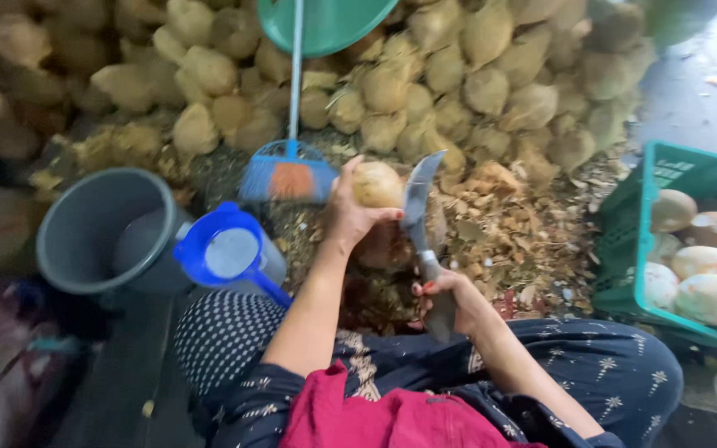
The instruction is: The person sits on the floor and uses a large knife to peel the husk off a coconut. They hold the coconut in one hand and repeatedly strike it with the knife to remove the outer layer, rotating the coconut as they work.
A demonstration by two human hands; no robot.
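Pale brown and fibrous, the coconut point(377, 184) sits in my left hand point(348, 217), which is closed around its near side with the fingers curled over the husk, a little above the littered ground in the middle of the scene. My right hand point(450, 297) is wrapped tight around the dark handle of a cleaver point(419, 207), whose grey blade points up and away from me and lies against the right side of the coconut. I can't tell how deep the edge bites, since the blade blurs a little.

Beyond my hands, a big heap of husked coconuts point(425, 83) fills the far side. A broom point(290, 170) with blue and orange bristles stands just left of the held coconut, its pale handle rising towards a green basin point(325, 21) at the far edge. Shavings of husk point(516, 232) lie thick to the right of the blade.

On the left, a grey bucket point(97, 232) stands open, and a blue jug point(230, 253) sits just beside it, nearer my knee. On the right, a green crate point(624, 232) holds several peeled, pale coconuts point(707, 282).

Near me I see my patterned dark trousers point(607, 373) and a red cloth point(392, 419) across my lap.
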